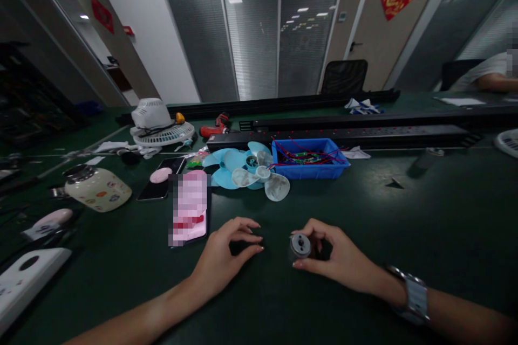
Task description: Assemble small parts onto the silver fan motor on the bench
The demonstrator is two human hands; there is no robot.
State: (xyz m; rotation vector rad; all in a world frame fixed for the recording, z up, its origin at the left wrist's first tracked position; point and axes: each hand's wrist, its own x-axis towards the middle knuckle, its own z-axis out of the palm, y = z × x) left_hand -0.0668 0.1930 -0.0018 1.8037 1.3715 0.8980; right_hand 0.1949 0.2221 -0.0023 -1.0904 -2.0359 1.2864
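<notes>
The right hand (338, 256) lay on the near middle of the dark green worktable (424, 210), its fingers closed around a small round motor (300, 245). The motor was held at the fingertips on the hand's left side, its flat circular face turned up and toward the camera, so its short axis ran roughly along the line of sight. The face appeared pale grey metal with a central hub and small holes around it; finer detail could not be resolved.

The left hand (230, 253) rested just left of the motor, apart from it, thumb and fingers curled together around a small dark object on the table. Whether the fingers actually gripped that object could not be told. The right hand was therefore the one in contact with the motor; the left was near it, with a clear strip of table between them.

Farther back lay a pile of light blue and clear fan blades (246, 172), with a blue tray (307, 159) of red wiring just to its right. A phone (189, 207) lay to the left of the left hand. A wristwatch (413, 296) sat on the right wrist.
</notes>
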